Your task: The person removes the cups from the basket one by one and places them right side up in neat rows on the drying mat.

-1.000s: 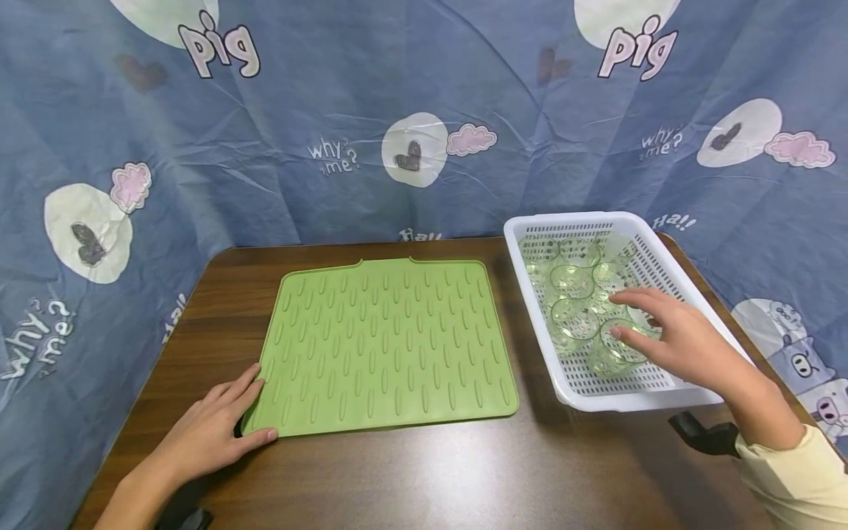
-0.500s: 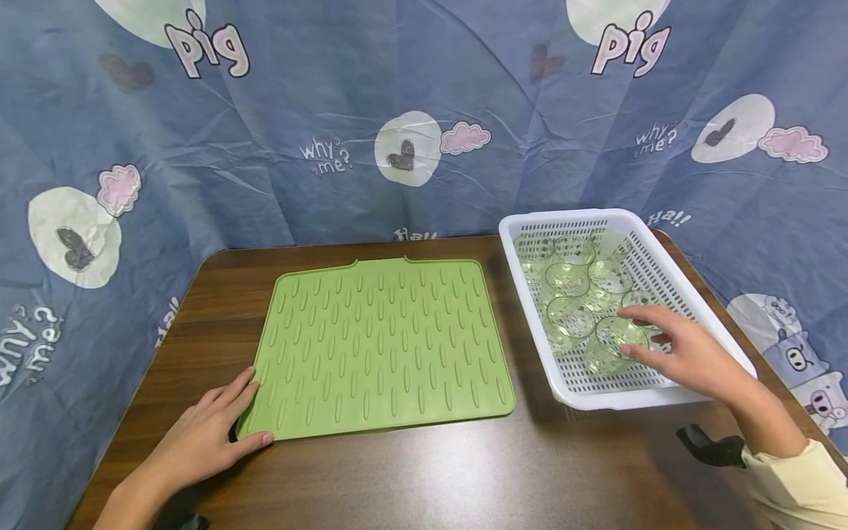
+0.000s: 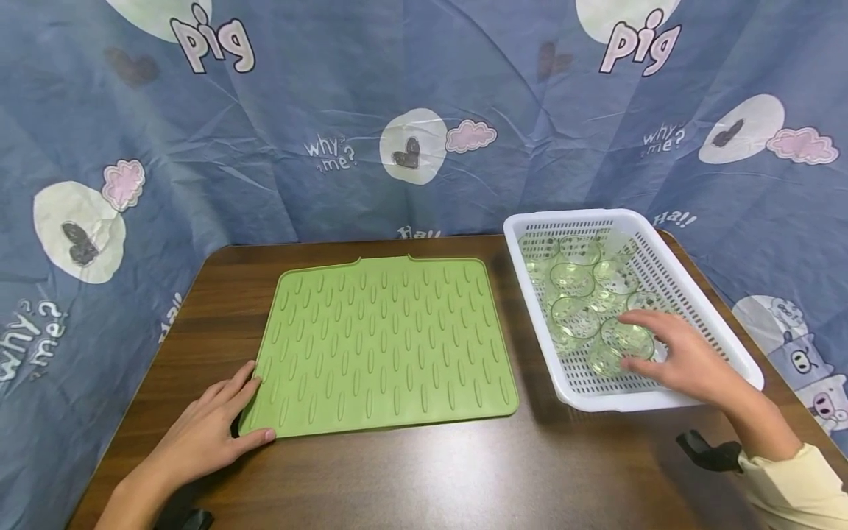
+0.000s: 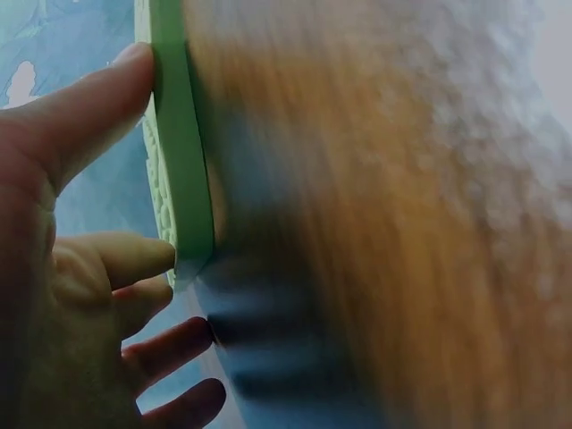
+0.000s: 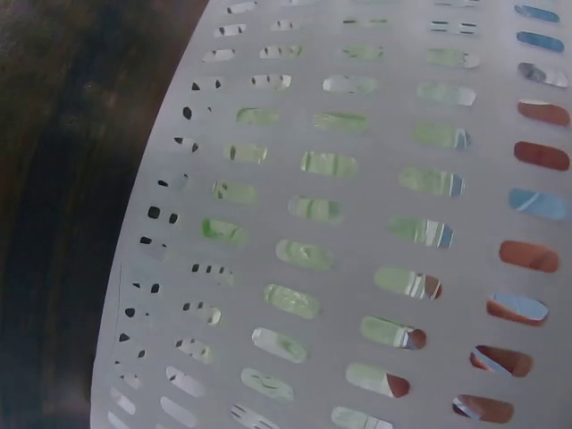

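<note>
A person's left hand [image 3: 205, 430] rests at the near left corner of a flat green rectangular mat [image 3: 391, 338] with raised oval ridges, laid on a dark brown wood-grain table [image 3: 424, 471]. The thumb stands well apart from the fingers, its tip on the mat's near edge; in the left wrist view the nearest fingertip meets the mat's corner, with the other fingers fanned out beyond it.

To the right of the mat, a white rectangular basket [image 3: 559, 386] with slotted walls holds a cluster of clear, green-tinted round drinking glasses [image 3: 575, 320]. The right hand [image 3: 692, 361], below a cream sleeve [image 3: 795, 486], is poised over the glass closest to the basket's near side [image 3: 609, 361], thumb and index finger parted above its rim; whether they touch it cannot be told. The right wrist view shows only the basket's slotted wall, pale green showing through. Behind the mat hangs a blue cartoon-print fabric backdrop [image 3: 298, 184].
</note>
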A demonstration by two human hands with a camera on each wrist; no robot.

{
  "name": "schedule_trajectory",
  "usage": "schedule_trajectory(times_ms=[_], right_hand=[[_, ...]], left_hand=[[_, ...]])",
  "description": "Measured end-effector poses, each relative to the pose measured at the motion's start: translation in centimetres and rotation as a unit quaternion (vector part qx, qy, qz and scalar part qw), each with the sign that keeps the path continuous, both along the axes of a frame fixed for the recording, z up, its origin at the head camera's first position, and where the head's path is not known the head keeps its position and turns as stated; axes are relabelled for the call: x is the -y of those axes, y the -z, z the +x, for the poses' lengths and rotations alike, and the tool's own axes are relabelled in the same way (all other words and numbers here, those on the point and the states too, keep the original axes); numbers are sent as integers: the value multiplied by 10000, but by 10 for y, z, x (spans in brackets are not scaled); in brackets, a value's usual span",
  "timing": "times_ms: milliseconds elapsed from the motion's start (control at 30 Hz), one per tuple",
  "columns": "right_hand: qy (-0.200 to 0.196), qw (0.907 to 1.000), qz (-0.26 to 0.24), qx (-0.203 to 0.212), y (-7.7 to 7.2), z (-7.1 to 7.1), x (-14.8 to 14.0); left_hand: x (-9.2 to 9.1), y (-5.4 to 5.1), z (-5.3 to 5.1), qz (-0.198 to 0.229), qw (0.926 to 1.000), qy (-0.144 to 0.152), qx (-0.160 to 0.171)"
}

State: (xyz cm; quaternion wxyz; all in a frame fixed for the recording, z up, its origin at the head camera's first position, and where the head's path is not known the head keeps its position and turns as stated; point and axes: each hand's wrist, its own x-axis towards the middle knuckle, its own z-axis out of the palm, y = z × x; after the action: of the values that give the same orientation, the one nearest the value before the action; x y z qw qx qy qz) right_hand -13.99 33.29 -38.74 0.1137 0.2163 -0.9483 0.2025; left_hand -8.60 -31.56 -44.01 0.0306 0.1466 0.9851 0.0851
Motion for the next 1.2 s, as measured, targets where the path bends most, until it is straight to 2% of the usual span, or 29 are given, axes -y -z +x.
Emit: schedule_trajectory(times_ms=[300,633,1033,1200], right_hand=[[-16,9997,158,162,1,1,1],[95,9991,396,85,2,0,2],[206,9960,207,846,-1,1,2],[216,9944,144,1024,-3,0,2]], left_hand=[[-1,-2,-1,-48,10000,-9,79],[-2,-3,-1,-105,9998,-15,151],[-2,-1,-1,-63,9993,-62,362],[-1,0,-2,-56,9993,-67,362]])
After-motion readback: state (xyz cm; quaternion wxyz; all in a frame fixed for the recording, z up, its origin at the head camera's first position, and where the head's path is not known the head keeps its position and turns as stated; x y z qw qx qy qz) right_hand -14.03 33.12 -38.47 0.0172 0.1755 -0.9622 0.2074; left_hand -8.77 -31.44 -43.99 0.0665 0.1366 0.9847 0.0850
